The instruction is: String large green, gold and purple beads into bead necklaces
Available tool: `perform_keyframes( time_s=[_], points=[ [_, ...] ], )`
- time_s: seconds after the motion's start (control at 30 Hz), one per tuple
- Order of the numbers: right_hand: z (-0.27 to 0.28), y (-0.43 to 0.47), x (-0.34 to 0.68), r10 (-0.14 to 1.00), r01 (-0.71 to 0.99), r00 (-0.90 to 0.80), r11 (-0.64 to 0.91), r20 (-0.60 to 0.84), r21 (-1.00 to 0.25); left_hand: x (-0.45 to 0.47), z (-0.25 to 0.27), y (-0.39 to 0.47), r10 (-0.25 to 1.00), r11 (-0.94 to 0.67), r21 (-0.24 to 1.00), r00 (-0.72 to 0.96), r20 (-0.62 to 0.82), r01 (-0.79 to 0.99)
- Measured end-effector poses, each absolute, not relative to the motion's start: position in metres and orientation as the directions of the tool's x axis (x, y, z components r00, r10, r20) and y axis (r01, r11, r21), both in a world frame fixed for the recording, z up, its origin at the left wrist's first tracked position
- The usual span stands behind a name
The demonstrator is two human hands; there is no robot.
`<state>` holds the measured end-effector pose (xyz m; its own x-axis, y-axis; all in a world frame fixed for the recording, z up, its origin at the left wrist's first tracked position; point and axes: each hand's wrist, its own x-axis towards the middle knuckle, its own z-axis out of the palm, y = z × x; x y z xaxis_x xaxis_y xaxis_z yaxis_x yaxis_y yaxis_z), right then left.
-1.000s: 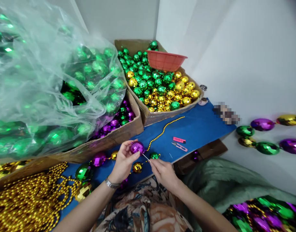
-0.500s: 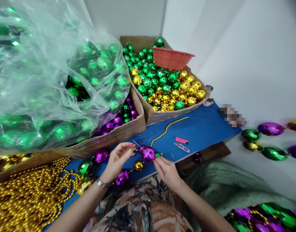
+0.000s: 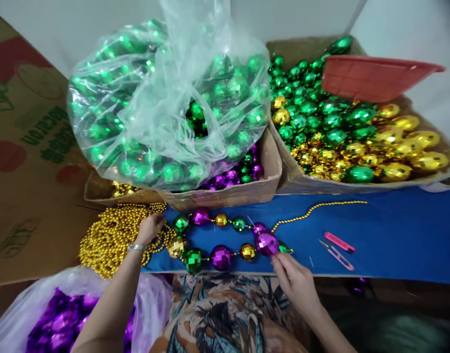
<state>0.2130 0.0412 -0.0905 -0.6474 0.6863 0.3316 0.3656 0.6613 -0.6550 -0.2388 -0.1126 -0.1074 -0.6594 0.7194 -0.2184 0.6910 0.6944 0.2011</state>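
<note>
My right hand [image 3: 294,279] pinches the lower edge of a large faceted purple bead [image 3: 266,243]. That bead belongs to a looped garland of purple, green and gold faceted beads on the blue table. A thin needle [image 3: 251,222] sticks up beside it, and a string of small gold beads [image 3: 313,211] trails off to the right. At the garland's left end are a gold bead [image 3: 176,246] and a green bead [image 3: 193,261]. Over the pile of gold bead strands [image 3: 111,240], my left hand [image 3: 151,229] has its fingers curled together; what they hold is hidden.
Pink thread snips [image 3: 337,255] and a pink cutter [image 3: 338,242] lie on the blue tabletop [image 3: 394,230]. Behind are boxes of beads, a clear bag [image 3: 166,108] of green ones and a red basket [image 3: 379,78]. A bag of purple beads [image 3: 59,318] is below left.
My left hand has left the needle and purple bead and moved left to the gold strands. My right hand still holds the bead. The view has turned left.
</note>
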Motion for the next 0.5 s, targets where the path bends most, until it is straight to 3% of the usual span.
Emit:
perform_keyframes(
  time_s=[0.27, 0.5],
  points=[
    [-0.086, 0.037, 0.211, 0.689, 0.366, -0.645, 0.658, 0.33, -0.658, -0.255, -0.148, -0.086, 0.685, 0.724, 0.041, -0.713, -0.148, 0.688],
    [-0.089, 0.032, 0.209, 0.706, 0.373, -0.644, 0.625, 0.293, -0.686, -0.266, -0.164, -0.075, 0.625, 0.779, -0.006, -0.776, -0.087, 0.627]
  ],
)
